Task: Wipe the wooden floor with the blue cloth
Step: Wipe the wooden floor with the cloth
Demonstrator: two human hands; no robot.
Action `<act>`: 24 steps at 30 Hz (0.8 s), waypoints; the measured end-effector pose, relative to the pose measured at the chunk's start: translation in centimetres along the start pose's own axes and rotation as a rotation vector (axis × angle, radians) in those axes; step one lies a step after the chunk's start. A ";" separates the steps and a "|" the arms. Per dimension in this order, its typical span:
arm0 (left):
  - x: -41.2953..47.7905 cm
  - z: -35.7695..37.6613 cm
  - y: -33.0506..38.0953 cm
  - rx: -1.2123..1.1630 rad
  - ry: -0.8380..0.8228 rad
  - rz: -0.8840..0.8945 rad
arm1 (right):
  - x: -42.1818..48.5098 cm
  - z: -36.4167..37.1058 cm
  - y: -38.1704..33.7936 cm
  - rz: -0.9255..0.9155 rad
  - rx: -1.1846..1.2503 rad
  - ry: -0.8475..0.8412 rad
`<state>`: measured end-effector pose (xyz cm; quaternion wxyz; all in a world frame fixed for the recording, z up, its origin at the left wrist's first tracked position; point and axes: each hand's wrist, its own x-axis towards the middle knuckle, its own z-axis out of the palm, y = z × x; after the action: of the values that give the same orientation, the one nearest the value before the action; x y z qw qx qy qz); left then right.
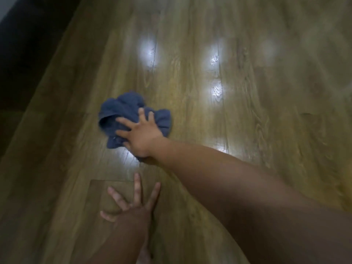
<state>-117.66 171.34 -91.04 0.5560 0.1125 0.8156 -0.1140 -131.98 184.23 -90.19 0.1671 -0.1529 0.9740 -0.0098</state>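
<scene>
Your right hand [142, 133]: flat, fingers spread, pressing down on the blue cloth [118, 113].
Your left hand [131, 205]: flat on the floor [247, 92], fingers spread wide, holding nothing.
Blue cloth: bunched up on the floor, near and ahead of your left hand.
Floor: wood boards with bright shiny spots [148, 50].

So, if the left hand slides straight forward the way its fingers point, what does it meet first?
Probably the right hand, near its wrist, which presses the blue cloth on the wooden floor. Only bare floor lies between it and the left hand, though depth is unclear.
</scene>
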 end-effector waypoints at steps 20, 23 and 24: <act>-1.4 -0.1 0.9 0.089 0.157 -0.078 | -22.8 6.9 31.7 1.011 0.275 0.053; -2.8 -1.1 0.6 0.080 0.127 -0.036 | -27.0 8.7 30.1 1.107 0.264 0.087; -3.3 -1.3 0.6 0.083 0.121 -0.020 | -28.3 9.2 28.9 1.106 0.266 0.097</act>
<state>-117.48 172.15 -87.56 0.4994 0.1339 0.8434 -0.1464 -112.11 220.62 -91.79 0.1202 0.4026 0.9061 -0.0504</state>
